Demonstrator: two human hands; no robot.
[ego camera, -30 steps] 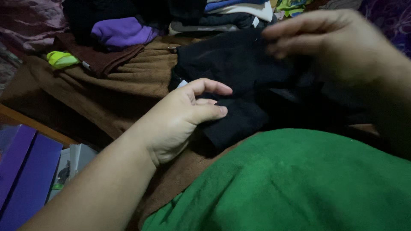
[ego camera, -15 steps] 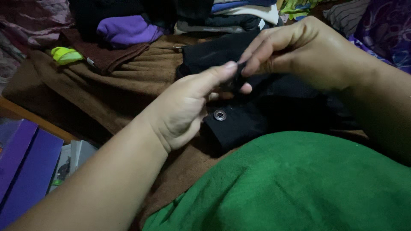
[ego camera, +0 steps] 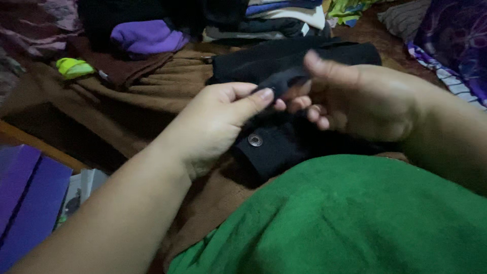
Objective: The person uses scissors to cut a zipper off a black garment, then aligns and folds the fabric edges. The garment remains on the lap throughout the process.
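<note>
The black garment [ego camera: 284, 147] lies on a brown blanket [ego camera: 167, 96], just beyond the green cloth [ego camera: 355, 218] that fills the lower right of the view. A round metal snap button [ego camera: 255, 140] shows on its near folded edge. The left hand [ego camera: 213, 127] has its thumb and fingers closed in a pinch on a raised strip of the black fabric. The right hand [ego camera: 355, 99] meets it from the other side, thumb up and fingers curled loosely around the same strip, so both hands grip the garment between them, fingertips almost touching.

Toward the far edge of the blanket sits a purple folded cloth [ego camera: 144, 36] beside a stack of folded clothes [ego camera: 284, 18]. A bright yellow-green item [ego camera: 73, 67] lies to the far left on a dark brown cloth [ego camera: 129, 68]. At the lower left corner of the view a purple box [ego camera: 25, 203] stands off the blanket.
</note>
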